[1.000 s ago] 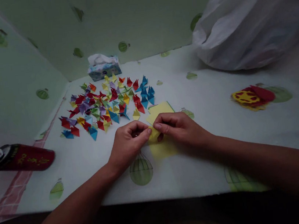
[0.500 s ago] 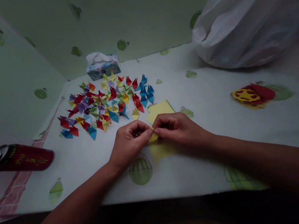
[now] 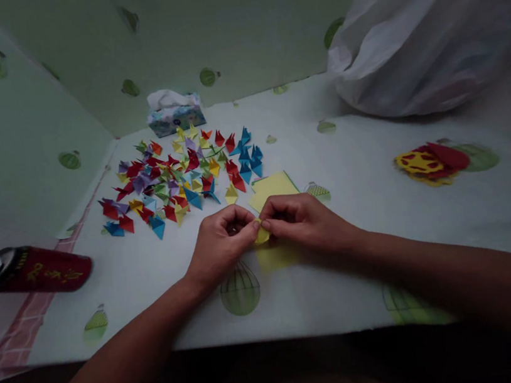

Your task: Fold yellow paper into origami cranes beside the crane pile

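Observation:
Between my fingertips is a small folded piece of yellow paper point(image 3: 262, 235), mostly covered by the fingers. My left hand point(image 3: 224, 237) pinches its left side, thumb against forefinger. From the other side my right hand point(image 3: 304, 219) pinches it too, so the two thumbs nearly meet. Just behind my hands lies a stack of yellow paper sheets point(image 3: 274, 189) with a green edge showing. Below my right hand a yellow patch shows on the tabletop; whether it is paper or a reflection I cannot tell. Many small folded paper cranes point(image 3: 192, 161) in mixed colours spread out beyond my left hand.
A tissue box point(image 3: 176, 119) stands at the back by the wall. On the left is a red drink can point(image 3: 41, 269). A large white plastic bag point(image 3: 424, 34) fills the back right. Red and yellow cut-out pieces point(image 3: 432, 163) lie at the right.
Both hands stay nearly in place. The fingertips have shifted very slightly on the yellow paper, and a bit more of it shows between the thumbs.

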Motion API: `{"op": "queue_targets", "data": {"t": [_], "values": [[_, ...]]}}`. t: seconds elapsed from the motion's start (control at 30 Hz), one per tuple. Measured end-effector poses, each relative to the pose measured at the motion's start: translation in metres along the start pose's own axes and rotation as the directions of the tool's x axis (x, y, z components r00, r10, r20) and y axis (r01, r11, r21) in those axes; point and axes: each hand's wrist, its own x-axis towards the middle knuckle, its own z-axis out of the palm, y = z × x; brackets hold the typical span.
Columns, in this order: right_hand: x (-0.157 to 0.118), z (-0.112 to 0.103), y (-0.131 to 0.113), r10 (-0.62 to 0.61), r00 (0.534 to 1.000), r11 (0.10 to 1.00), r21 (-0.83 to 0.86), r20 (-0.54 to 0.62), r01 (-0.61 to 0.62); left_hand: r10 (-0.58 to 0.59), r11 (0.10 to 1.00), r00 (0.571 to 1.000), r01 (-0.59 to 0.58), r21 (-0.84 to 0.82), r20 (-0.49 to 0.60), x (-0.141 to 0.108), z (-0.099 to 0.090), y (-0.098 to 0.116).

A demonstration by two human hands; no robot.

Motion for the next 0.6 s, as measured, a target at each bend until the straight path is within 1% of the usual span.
{"op": "queue_targets", "data": {"t": [0.07, 0.13, 0.17, 0.23, 0.3, 0.4, 0.6], "values": [[0.0004, -0.0007, 0.0003, -0.062, 0.998, 0.996, 0.057, 0.000, 0.062, 0.019, 1.000, 0.999, -0.019, -0.008, -0.045, 0.0005, -0.0008, -0.0008], [0.0012, -0.0018, 0.0011, -0.154, 0.988, 0.985, 0.080, 0.010, 0.153, 0.040, 0.999, 0.995, -0.042, -0.018, -0.093, 0.0012, -0.0018, -0.0019], [0.0015, -0.0023, 0.0019, -0.207, 0.978, 0.977, 0.058, 0.016, 0.206, 0.048, 0.998, 0.993, -0.051, -0.022, -0.112, 0.0014, -0.0022, -0.0023], [0.0021, -0.0031, 0.0039, -0.305, 0.952, 0.952, -0.038, 0.014, 0.305, 0.059, 0.998, 0.990, -0.063, -0.031, -0.130, 0.0013, -0.0023, -0.0025], [0.0021, -0.0033, 0.0059, -0.360, 0.933, 0.926, -0.123, -0.004, 0.357, 0.074, 0.996, 0.989, -0.080, -0.046, -0.125, 0.0004, -0.0014, -0.0021], [0.0014, -0.0029, 0.0072, -0.342, 0.939, 0.930, -0.152, -0.032, 0.334, 0.097, 0.992, 0.989, -0.105, -0.070, -0.108, -0.0017, 0.0004, -0.0012], [0.0004, -0.0019, 0.0053, -0.274, 0.961, 0.951, -0.162, -0.040, 0.264, 0.111, 0.988, 0.992, -0.117, -0.100, -0.065, -0.0034, 0.0012, -0.0025]]}}
